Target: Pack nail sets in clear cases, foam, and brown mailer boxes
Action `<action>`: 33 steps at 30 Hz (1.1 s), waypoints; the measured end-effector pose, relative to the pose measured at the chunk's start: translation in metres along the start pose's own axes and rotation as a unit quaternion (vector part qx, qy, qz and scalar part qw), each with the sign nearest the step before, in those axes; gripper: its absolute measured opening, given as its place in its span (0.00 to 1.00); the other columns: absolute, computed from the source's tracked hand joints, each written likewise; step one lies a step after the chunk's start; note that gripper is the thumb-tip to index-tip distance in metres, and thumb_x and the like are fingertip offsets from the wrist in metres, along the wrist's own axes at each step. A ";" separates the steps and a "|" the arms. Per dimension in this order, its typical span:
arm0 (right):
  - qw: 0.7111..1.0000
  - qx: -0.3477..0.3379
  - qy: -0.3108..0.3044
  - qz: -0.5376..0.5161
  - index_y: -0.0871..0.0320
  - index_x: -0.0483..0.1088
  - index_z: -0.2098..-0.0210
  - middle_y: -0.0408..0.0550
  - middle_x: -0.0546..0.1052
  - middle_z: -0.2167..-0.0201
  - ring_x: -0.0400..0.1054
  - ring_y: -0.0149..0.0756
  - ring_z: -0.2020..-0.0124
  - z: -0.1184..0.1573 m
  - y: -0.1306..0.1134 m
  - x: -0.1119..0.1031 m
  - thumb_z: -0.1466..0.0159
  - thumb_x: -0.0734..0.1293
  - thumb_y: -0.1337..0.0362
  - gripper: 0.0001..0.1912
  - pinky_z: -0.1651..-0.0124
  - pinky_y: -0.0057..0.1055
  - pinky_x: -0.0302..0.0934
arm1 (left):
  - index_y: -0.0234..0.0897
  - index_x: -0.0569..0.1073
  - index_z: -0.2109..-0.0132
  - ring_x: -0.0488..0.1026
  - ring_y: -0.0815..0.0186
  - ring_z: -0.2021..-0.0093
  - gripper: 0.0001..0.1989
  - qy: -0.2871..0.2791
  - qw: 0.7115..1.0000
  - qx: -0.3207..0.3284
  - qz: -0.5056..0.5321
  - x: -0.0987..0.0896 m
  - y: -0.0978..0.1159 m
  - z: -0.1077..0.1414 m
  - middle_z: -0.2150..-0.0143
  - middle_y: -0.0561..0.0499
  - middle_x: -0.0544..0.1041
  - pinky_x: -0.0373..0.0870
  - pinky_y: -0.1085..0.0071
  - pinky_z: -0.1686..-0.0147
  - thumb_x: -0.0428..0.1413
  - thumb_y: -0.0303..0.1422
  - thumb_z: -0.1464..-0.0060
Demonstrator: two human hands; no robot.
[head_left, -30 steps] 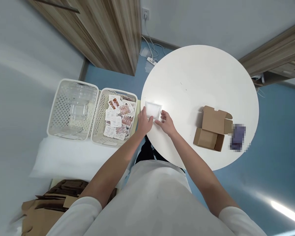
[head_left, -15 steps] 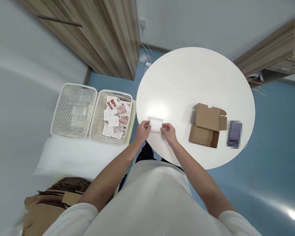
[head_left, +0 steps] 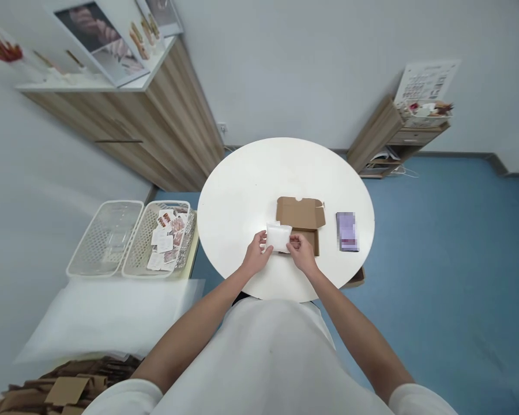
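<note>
A small white wrapped packet (head_left: 279, 237) is held up between my two hands, over the left edge of an open cardboard box (head_left: 300, 214). My left hand (head_left: 258, 252) pinches the packet's left side, and my right hand (head_left: 301, 251) grips its right side. What lies inside the white wrapping is hidden. The box stands on the round white table (head_left: 233, 202) with its lid folded back. Part of its tray is covered by the packet and my right hand.
A purple, blurred-out item (head_left: 348, 231) lies at the table's right. To the left stand a white basket of clear plastic boxes (head_left: 108, 242) and a white basket of nail cards (head_left: 155, 239). White sheeting (head_left: 112, 311) and flattened cardboard (head_left: 69, 392) are at lower left.
Both hands have lifted the white packet off the table and carried it right, to the open box. The camera view has tilted up and turned right.
</note>
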State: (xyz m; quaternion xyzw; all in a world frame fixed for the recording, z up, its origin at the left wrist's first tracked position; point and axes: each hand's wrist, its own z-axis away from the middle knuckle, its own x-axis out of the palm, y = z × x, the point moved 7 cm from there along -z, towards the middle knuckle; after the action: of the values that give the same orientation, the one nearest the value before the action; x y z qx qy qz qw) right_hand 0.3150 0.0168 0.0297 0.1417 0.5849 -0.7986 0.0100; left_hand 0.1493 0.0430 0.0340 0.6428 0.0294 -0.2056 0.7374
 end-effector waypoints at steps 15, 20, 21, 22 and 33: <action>0.998 0.030 -0.006 0.049 0.56 0.65 0.60 0.47 0.74 0.63 0.71 0.33 0.68 -0.011 0.046 -0.060 0.50 0.65 0.65 0.17 0.63 0.34 0.65 | 0.38 0.66 0.52 0.66 0.57 0.51 0.25 -0.124 0.983 0.008 -0.132 0.076 0.013 -0.009 0.52 0.46 0.69 0.62 0.62 0.53 0.50 0.23 0.62; 0.992 0.049 -0.041 0.108 0.56 0.63 0.56 0.50 0.73 0.60 0.70 0.36 0.63 -0.014 0.055 -0.051 0.50 0.65 0.65 0.20 0.59 0.35 0.63 | 0.37 0.63 0.49 0.61 0.50 0.47 0.26 -0.133 0.949 -0.007 -0.287 0.084 0.003 -0.010 0.48 0.41 0.66 0.56 0.55 0.52 0.50 0.25 0.60; 0.990 0.049 -0.046 0.121 0.56 0.63 0.56 0.50 0.73 0.60 0.70 0.36 0.63 -0.015 0.056 -0.050 0.49 0.65 0.64 0.20 0.59 0.35 0.62 | 0.37 0.63 0.49 0.61 0.49 0.47 0.26 -0.137 0.939 -0.006 -0.314 0.086 0.002 -0.010 0.48 0.41 0.66 0.56 0.54 0.52 0.49 0.25 0.59; 0.989 0.049 -0.050 0.134 0.56 0.63 0.55 0.50 0.73 0.60 0.70 0.37 0.62 -0.015 0.057 -0.049 0.49 0.65 0.64 0.21 0.59 0.35 0.62 | 0.37 0.62 0.49 0.61 0.49 0.48 0.26 -0.141 0.931 -0.004 -0.337 0.088 0.001 -0.010 0.48 0.41 0.66 0.55 0.53 0.53 0.49 0.25 0.59; 0.975 -0.075 0.005 0.210 0.59 0.63 0.51 0.52 0.62 0.45 0.54 0.41 0.44 -0.002 0.033 -0.062 0.44 0.60 0.63 0.21 0.44 0.38 0.50 | 0.40 0.61 0.48 0.55 0.53 0.44 0.20 -0.052 0.916 0.030 -0.396 0.078 0.013 -0.001 0.40 0.44 0.55 0.54 0.56 0.51 0.48 0.33 0.50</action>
State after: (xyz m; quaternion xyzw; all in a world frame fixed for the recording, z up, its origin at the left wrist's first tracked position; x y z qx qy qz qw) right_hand 0.3806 -0.0014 0.0128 0.2639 0.6001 -0.7320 0.1855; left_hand 0.2251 0.0241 0.0217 0.5885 0.2372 -0.5148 0.5765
